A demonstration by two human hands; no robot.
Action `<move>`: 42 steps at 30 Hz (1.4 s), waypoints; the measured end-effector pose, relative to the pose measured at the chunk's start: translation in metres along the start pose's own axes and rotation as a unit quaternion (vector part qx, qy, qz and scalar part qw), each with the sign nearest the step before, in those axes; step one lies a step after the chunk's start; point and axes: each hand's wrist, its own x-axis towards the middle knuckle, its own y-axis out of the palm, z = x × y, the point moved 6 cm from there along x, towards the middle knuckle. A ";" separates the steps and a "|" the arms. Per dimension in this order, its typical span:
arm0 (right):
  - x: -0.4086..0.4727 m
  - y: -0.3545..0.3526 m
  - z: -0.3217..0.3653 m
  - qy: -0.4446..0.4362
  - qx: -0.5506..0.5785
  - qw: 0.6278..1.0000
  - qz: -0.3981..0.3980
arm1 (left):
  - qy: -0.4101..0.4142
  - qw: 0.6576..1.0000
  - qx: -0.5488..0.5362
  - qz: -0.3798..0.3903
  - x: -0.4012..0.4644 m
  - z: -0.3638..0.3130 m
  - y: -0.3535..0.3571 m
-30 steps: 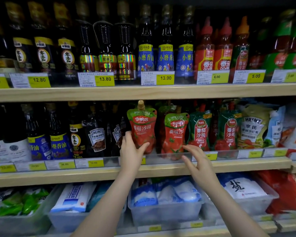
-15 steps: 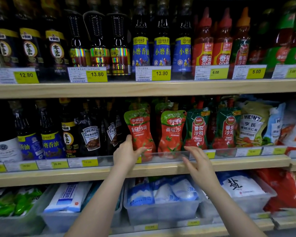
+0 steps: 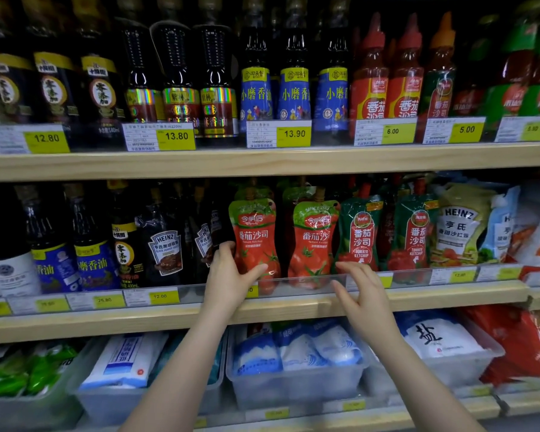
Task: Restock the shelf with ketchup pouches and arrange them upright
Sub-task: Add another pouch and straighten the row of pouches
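Two red ketchup pouches with green tops stand upright side by side on the middle shelf (image 3: 293,310). My left hand (image 3: 228,275) holds the lower left side of the left pouch (image 3: 256,238), thumb across its front. The right pouch (image 3: 312,241) stands free beside it, behind the clear shelf guard. My right hand (image 3: 362,291) hovers with spread fingers at the guard, just right of that pouch and below a green-and-red ketchup pouch (image 3: 360,235). A second green-and-red pouch (image 3: 413,238) stands further right.
Dark Heinz sauce bottles (image 3: 166,244) and sesame oil bottles crowd the shelf left of the pouches. Heinz dressing pouches (image 3: 462,226) lean at the right. The upper shelf (image 3: 262,163) carries bottles and price tags. Clear bins with salt bags (image 3: 296,350) sit below.
The left pouch has been lowered from a raised position and now stands level with its neighbour. My left hand moved down with it; my right hand stayed near the guard.
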 end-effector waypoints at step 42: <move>0.018 -0.013 -0.033 -0.052 -0.061 0.976 0.202 | -0.159 0.974 0.129 -0.096 -0.016 -0.033 0.025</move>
